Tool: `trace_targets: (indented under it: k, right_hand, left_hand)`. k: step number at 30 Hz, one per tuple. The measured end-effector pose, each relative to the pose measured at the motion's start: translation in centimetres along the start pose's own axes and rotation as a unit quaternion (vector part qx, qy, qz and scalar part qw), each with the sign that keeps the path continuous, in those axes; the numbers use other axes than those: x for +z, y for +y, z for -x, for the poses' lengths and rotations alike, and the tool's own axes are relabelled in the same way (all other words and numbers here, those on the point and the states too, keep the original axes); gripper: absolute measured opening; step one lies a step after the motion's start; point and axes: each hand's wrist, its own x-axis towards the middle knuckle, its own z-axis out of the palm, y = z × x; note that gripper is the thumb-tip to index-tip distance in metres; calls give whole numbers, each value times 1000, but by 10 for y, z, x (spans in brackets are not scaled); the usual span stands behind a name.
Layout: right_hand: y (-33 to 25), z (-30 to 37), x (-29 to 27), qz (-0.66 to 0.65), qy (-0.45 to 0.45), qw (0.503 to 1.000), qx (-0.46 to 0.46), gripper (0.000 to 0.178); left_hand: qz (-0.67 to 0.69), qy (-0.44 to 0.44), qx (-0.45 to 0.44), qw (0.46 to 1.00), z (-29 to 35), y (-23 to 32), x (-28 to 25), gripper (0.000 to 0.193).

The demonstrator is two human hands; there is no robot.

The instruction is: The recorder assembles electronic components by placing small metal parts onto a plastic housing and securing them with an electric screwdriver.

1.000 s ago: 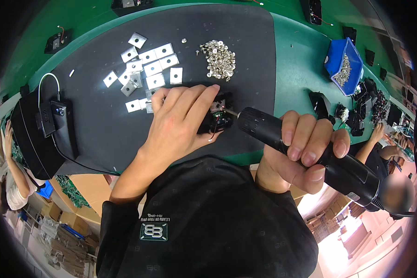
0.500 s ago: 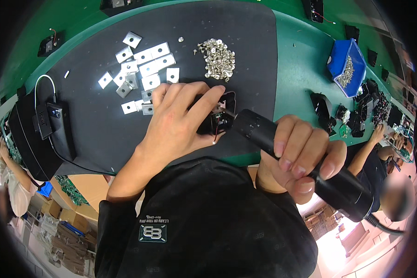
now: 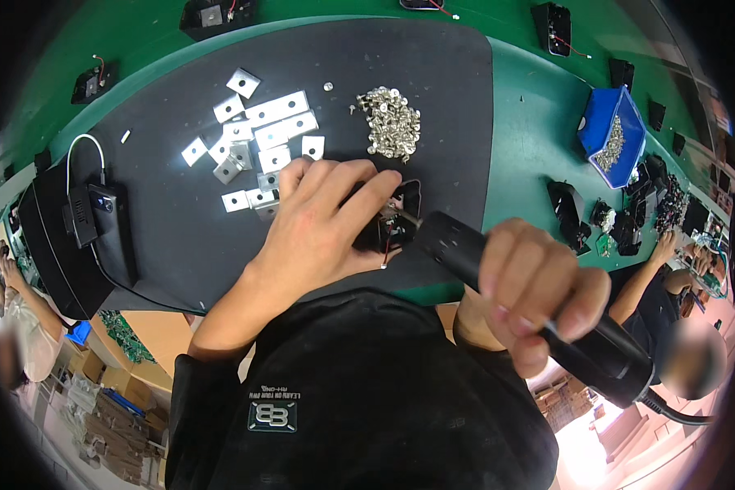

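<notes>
My left hand (image 3: pixel 310 229) is wrapped over a small black plastic housing (image 3: pixel 411 194) on the dark mat, pressing it down between thumb and fingers. Red wires trail from the housing at its near side. My right hand (image 3: pixel 539 282) grips a corded black electric screwdriver (image 3: pixel 453 243), tilted with its bit reaching into the housing. Whether the bit sits on a screw is hidden by my left fingers. Shiny metal plates with holes (image 3: pixel 286 129) lie beyond my left hand. Further right is a heap of silver screws (image 3: pixel 392 126).
A blue bin (image 3: pixel 593 122) of screws stands at the right, near black housings and small parts (image 3: pixel 628 216). At the left a phone (image 3: pixel 108 233) leans on a black stand, with a white cable. More housings (image 3: pixel 552 28) line the far green surface. Other people work at both sides.
The whole view has shifted slightly, so the table things sit lower and further right. The screwdriver's bit stays in the housing, and both hands keep their holds.
</notes>
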Motion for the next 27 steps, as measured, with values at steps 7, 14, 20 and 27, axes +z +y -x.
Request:
trace_targets:
  k: [7, 14, 20, 27]
  right_hand:
    - [-3, -38, 24, -4, 137, 990, -24, 40]
    - [80, -50, 3, 53, 141, 989, -2, 45]
    - [52, -42, 8, 62, 121, 991, 4, 37]
    - [45, -36, 0, 39, 185, 982, -18, 44]
  left_hand:
    - [-44, 12, -31, 998, 9, 3, -34, 73]
    - [-130, 136, -73, 979, -41, -43, -80, 74]
    - [-248, 65, -28, 966, -90, -60, -82, 84]
    - [-259, 231, 2, 938, -68, -49, -80, 59]
